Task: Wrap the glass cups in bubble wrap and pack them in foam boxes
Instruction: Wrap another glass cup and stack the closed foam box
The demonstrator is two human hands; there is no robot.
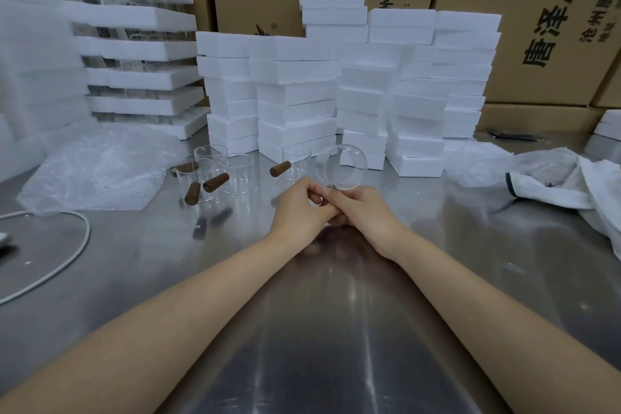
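Cup in fingers, near foam boxes

1. Table: metal, glossy, smooth, with faint brushed lines.
2. Cups: clear smooth glass; handles brown, matt, maybe wood.
3. Boxes: white matt foam, grainy.
4. Wrap: clear bubbled plastic.
5. Cartons: matt brown cardboard.

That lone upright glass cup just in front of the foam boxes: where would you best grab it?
Probably by its brown wooden handle, coming from the left. The handle juts out leftward from the glass cup with free room on that side, while the foam boxes stand close behind and the tilted cup crowds its right.
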